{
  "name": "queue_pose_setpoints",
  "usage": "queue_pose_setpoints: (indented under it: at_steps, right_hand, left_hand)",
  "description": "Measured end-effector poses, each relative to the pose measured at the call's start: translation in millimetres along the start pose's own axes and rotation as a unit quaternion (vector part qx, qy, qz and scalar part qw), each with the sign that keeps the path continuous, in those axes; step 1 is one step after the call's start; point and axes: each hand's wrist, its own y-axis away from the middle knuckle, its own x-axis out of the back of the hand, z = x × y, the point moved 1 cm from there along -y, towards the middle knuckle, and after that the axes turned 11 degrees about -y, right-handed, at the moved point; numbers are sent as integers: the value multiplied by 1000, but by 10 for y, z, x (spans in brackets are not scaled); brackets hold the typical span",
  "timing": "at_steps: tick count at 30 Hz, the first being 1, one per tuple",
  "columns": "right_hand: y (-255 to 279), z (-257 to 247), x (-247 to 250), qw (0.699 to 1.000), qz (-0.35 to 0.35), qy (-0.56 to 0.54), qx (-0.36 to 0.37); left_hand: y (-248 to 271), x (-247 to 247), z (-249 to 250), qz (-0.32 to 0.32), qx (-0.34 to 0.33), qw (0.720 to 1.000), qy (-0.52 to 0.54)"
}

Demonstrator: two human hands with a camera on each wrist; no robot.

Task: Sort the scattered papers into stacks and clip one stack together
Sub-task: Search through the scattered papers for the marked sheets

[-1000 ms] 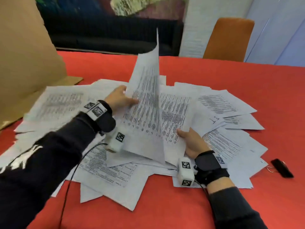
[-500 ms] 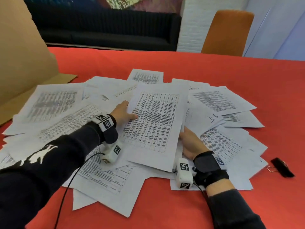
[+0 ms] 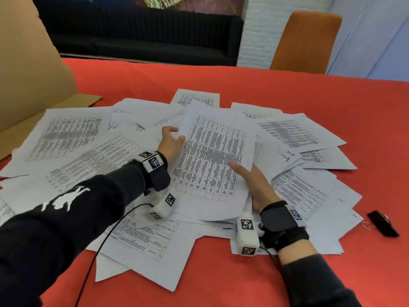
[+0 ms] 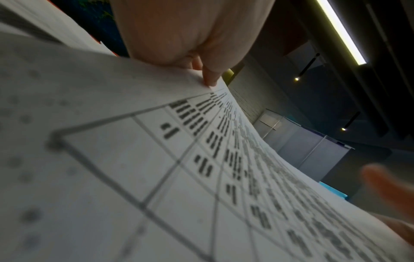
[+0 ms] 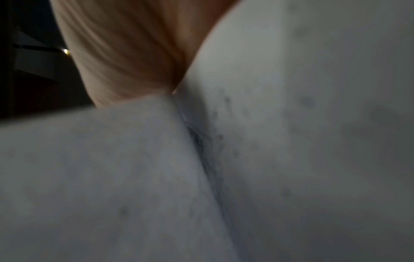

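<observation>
Many printed white sheets (image 3: 73, 138) lie scattered and overlapping on the red table (image 3: 287, 89). In the middle, a small stack topped by a sheet with a printed table (image 3: 212, 160) is held by both hands. My left hand (image 3: 172, 140) pinches its left edge, thumb on top; the left wrist view shows that thumb (image 4: 209, 78) on the curved sheet (image 4: 156, 159). My right hand (image 3: 252, 182) grips the right edge, thumb over the print, fingers hidden beneath. The right wrist view shows only palm (image 5: 125, 53) and blurred paper (image 5: 291, 141). A black binder clip (image 3: 382, 222) lies at the right.
A tan cardboard panel (image 3: 28, 69) stands at the left table edge. An orange chair (image 3: 305, 41) sits behind the far side, and a dark sofa (image 3: 141, 34) is beyond it. Bare red table shows near me and along the far and right sides.
A sheet that stood upright in my left hand has been laid flat on the middle stack. My left hand slid farther up its left edge, and my right thumb came over the top.
</observation>
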Motion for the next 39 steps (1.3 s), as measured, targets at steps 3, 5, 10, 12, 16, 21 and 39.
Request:
queue_pose_setpoints:
  at_steps: [3, 5, 10, 12, 16, 21, 39]
  right_hand:
    - [-8, 25, -40, 996, 18, 85, 19]
    - [6, -35, -96, 995, 39, 89, 38]
    - [-79, -130, -363, 995, 31, -89, 39]
    - [-184, -50, -565, 993, 32, -116, 14]
    - [-385, 199, -973, 990, 44, -115, -64]
    - [-530, 484, -1087, 991, 82, -55, -95]
    - [-420, 429, -1050, 988, 2, -127, -83]
  left_hand:
    - [62, 9, 112, -24, 5, 999, -48]
    - [0, 106, 186, -57, 25, 995, -75]
    - [-370, 901, 136, -15, 48, 976, -214]
    - [-444, 1335, -38, -8, 74, 929, -362]
    - [-403, 2033, -520, -74, 174, 791, -582]
    - [-456, 2371, -945, -64, 138, 758, -635]
    - [-461, 2470, 520, 35, -102, 981, -163]
